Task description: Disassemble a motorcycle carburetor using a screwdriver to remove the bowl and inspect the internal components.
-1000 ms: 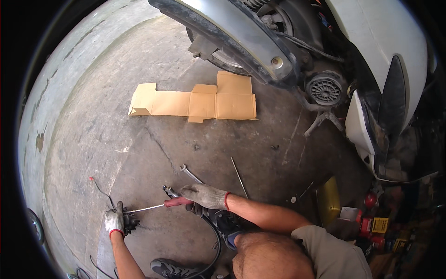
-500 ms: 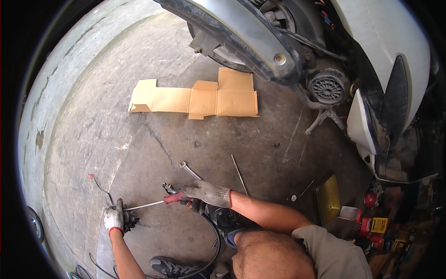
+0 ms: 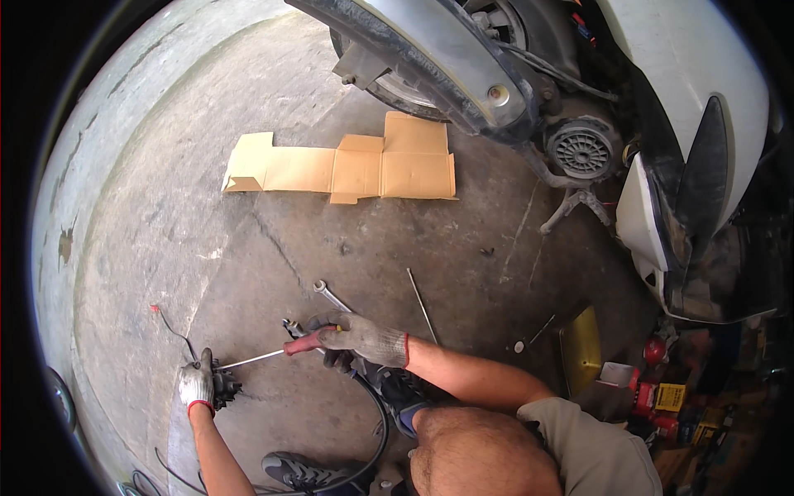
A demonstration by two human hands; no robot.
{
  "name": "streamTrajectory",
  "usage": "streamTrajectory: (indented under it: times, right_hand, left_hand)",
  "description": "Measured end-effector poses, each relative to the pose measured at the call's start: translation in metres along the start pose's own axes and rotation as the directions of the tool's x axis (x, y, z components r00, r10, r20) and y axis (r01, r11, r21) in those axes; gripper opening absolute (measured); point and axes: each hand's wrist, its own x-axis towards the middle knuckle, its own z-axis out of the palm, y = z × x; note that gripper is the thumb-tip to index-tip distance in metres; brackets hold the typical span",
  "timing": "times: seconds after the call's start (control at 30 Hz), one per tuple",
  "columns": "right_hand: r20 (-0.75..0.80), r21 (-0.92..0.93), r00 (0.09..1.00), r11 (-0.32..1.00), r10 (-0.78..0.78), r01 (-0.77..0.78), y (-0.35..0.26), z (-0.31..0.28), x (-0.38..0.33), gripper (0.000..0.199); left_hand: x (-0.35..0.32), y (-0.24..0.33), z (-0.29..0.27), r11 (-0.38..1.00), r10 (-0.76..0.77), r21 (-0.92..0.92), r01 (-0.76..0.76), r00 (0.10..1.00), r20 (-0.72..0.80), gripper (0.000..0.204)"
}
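Note:
My left hand [image 3: 197, 384], in a grey-white work glove with a red cuff, grips a dark, toothed-looking mechanical part [image 3: 225, 388] on the concrete floor. Its exact kind cannot be made out. My right hand [image 3: 368, 337], gloved too, is closed round the red handle of a screwdriver [image 3: 304, 341]. The long shaft reaches left to the part by my left hand. Below the same right hand shows a metal-ended tool [image 3: 291, 327] that seems joined to a black hose [image 3: 385, 417]; my fingers hide how it is held. A thin cable [image 3: 175, 328] with a red end runs from the part.
A combination wrench [image 3: 331, 295] and a thin metal rod [image 3: 421, 303] lie beyond my right hand. Unfolded cardboard [image 3: 357, 172] lies farther off, before a scooter [image 3: 480, 78]. At right are a yellow tray [image 3: 581, 347] and several small boxes [image 3: 670, 398]. My shoe [image 3: 302, 471] is near.
The whole view has shifted slightly, moving the scene a little up and left. Both hands keep their grips, and the screwdriver still points at the mechanical part.

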Motion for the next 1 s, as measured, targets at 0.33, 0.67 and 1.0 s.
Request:
streamTrajectory:
  times: [0.33, 0.67, 1.0]
  right_hand:
    - [-0.026, 0.042, 0.991, 0.991, 0.131, -0.130, 0.007, -0.004, 0.002, 0.032]
    - [0.049, -0.131, 0.994, 0.987, 0.096, -0.089, 0.012, -0.004, 0.005, 0.040]
    - [0.009, -0.052, 0.997, 0.995, 0.081, -0.081, 0.012, -0.001, 0.003, 0.040]
  left_hand:
    - [-0.010, 0.014, -0.006, 0.999, 0.018, -0.037, -0.017, 0.999, 0.037, 0.066]
    - [0.005, -0.007, -0.002, 1.000, 0.015, 0.019, -0.015, 1.000, -0.013, 0.071]
    - [0.006, -0.005, 0.003, 1.000, -0.008, 0.016, 0.008, 1.000, 0.022, 0.074]
